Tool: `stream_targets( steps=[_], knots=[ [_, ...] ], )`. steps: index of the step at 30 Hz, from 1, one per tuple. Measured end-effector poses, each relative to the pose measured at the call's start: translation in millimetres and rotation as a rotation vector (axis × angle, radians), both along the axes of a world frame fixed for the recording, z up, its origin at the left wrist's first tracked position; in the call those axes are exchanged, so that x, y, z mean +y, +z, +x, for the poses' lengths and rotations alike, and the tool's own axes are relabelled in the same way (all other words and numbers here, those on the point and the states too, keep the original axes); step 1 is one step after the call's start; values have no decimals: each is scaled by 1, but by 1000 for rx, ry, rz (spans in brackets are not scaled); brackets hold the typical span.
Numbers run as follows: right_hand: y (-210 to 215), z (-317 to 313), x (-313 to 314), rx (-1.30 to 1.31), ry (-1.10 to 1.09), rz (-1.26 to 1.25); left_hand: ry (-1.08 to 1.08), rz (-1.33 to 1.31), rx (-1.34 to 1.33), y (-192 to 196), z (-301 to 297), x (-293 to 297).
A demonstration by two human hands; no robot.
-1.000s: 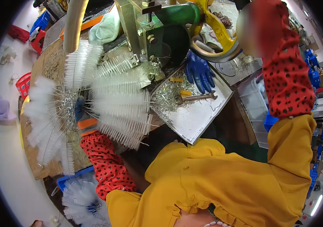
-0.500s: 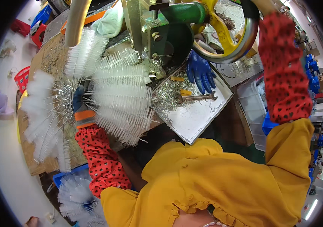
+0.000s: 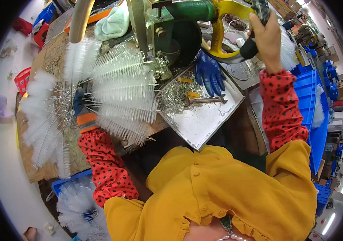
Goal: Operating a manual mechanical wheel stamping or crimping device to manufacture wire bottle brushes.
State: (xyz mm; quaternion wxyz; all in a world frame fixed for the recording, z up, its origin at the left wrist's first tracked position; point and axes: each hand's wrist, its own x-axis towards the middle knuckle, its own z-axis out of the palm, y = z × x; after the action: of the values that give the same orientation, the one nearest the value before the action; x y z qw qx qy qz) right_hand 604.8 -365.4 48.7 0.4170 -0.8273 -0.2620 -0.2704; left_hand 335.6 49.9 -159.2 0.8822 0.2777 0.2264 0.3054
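Observation:
My left hand [image 3: 79, 103], in a blue glove with an orange and grey cuff, is among white bristle tube brushes [image 3: 121, 94] fanned out on the wooden bench. Its fingers close around the wire stems and are partly hidden by them. Twisted wire loops [image 3: 67, 100] cluster beside it. My bare right hand [image 3: 267, 42] wraps around the black grip [image 3: 261, 11] of a yellow handwheel [image 3: 218, 30]. This wheel joins a green shaft [image 3: 189, 12] on the machine. Near it, a white tray [image 3: 203, 130] holds metal clippings, a wrench [image 3: 205, 100] and a blue glove [image 3: 209, 74].
A pale cloth [image 3: 112, 24] lies at the bench's back. A curved wooden-coloured bar [image 3: 80, 22] hangs over the brushes. More brushes [image 3: 81, 209] sit in a blue bin below left. A large blue crate [image 3: 306, 100] stands right of my right arm.
My right hand has come down and closer with the black grip, and the handwheel has turned. My left hand stays among the brushes, with only a slight shift in view.

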Motion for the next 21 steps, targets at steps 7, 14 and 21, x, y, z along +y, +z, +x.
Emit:
stream_targets(
  steps=[7,14,21],
  knots=[
    [70,17,39,-473,-107,-502,-178,-38,-191,-14,-13,9],
    [107,71,58,115,123,-435,-519,86,-379,-9,-1,16],
    [111,75,69,44,235,-477,-302,24,-260,-14,-5,13]
  ],
)
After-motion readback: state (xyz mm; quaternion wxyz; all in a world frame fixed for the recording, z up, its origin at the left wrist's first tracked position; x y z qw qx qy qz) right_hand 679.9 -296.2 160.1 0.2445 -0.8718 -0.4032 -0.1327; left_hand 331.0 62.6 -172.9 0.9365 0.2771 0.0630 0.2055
